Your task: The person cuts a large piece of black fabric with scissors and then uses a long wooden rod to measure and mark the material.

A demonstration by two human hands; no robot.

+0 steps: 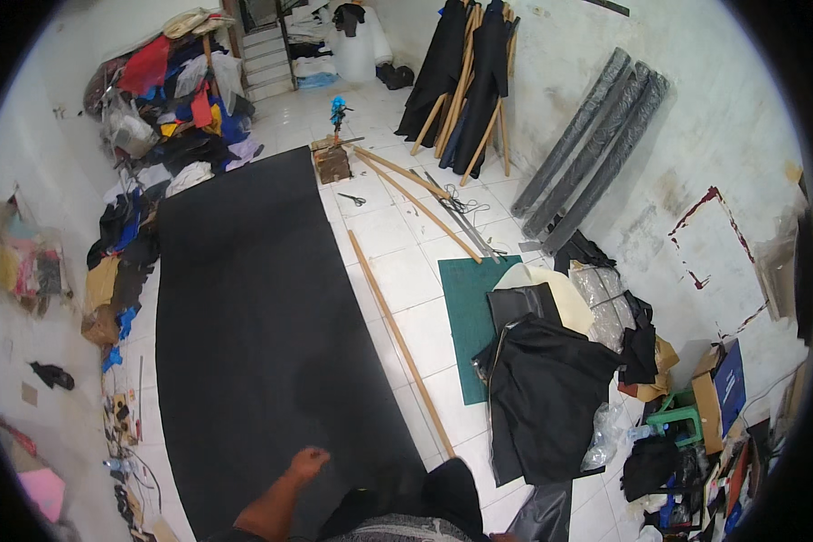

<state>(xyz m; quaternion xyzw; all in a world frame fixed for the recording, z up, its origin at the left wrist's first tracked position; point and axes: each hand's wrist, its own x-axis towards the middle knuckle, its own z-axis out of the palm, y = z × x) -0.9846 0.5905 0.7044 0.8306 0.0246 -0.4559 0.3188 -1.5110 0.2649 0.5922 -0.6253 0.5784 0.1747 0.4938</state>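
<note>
White-tiled floor [402, 280] carries long matte-black flexible sheet [253, 298]; best smoothed flat. Bare left hand [311, 462] over it, curled, grip unclear; right hand [503, 537] mostly cropped, can't tell.

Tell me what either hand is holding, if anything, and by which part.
Left hand: nothing visible in it, over the black sheet. Right hand, seemingly a sliver at the lower edge: cannot tell.

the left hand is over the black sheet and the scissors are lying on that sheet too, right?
Not quite: the head view shows the scissors lying on the white floor tiles, to the right of the black sheet, not on it. The left hand is over the sheet, as you say.
</note>
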